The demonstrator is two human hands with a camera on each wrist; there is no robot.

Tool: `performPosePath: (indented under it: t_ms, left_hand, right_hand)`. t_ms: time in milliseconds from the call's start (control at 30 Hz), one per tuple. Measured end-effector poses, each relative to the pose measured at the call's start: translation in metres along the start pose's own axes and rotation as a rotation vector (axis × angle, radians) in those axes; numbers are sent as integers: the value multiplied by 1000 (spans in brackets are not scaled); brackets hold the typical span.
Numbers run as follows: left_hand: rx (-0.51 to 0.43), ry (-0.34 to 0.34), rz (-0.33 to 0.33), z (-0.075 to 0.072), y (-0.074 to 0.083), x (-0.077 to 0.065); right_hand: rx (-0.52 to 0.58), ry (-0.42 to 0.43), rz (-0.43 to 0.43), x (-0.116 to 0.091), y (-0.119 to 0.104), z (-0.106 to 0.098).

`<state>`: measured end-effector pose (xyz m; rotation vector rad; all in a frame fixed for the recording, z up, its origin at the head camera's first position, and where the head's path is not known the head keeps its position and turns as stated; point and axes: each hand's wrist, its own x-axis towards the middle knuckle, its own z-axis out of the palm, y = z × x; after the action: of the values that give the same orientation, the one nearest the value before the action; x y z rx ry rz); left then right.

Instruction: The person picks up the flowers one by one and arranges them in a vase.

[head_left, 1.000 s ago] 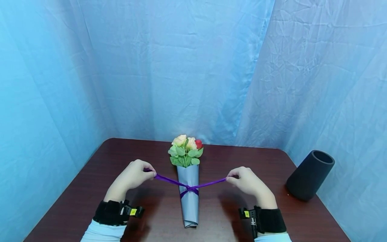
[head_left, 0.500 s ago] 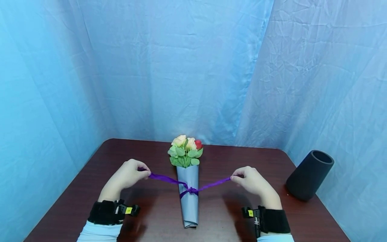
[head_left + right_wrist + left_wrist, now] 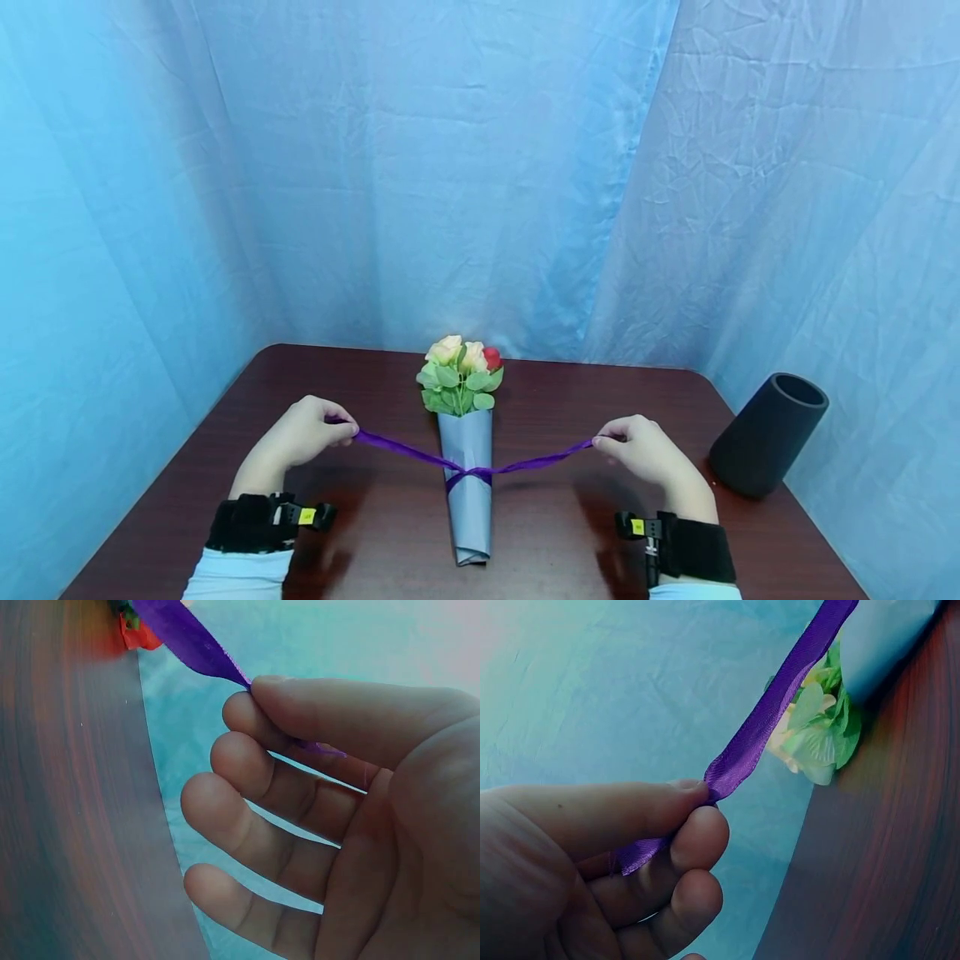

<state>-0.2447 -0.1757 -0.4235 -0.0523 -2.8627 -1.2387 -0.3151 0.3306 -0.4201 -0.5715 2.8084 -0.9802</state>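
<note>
A bouquet (image 3: 470,508) in blue-grey wrapping lies on the table, with cream and red flowers and green leaves at its far end. Around its middle goes a purple ribbon (image 3: 405,451), its two ends crossing on top of the wrapping. My left hand (image 3: 307,431) pinches one end between thumb and forefinger; a short tail (image 3: 641,853) shows behind the thumb. On the other side my right hand (image 3: 645,454) pinches the opposite end the same way, its other fingers (image 3: 217,814) loosely bent. Both ribbon lengths slope up from the bouquet to the hands.
A black tapered vase (image 3: 768,435) stands at the right of the dark wooden table (image 3: 577,400). Light blue curtains (image 3: 450,167) hang behind the table and on both sides.
My hands have moved apart, the left one leftward and the right one rightward, each drawing its ribbon end. The small knotted bunch at the crossing now looks flat. The bouquet stays in place.
</note>
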Motion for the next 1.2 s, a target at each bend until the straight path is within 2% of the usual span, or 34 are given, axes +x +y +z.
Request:
performPosePath:
  t_ms: [167, 333, 767, 1000, 1200]
  left_hand:
    - [0, 14, -19, 2, 1, -3]
    - [2, 5, -13, 6, 1, -1]
    - [41, -16, -41, 29, 1, 8]
    - [68, -13, -69, 38, -10, 13]
    - [33, 2, -106, 33, -17, 13]
  right_hand:
    - [10, 8, 6, 0, 9, -4]
    - [35, -21, 16, 1, 11, -2]
    - [4, -75, 46, 9, 6, 22]
    - [3, -97, 39, 14, 7, 31]
    - [-5, -99, 107, 12, 10, 26]
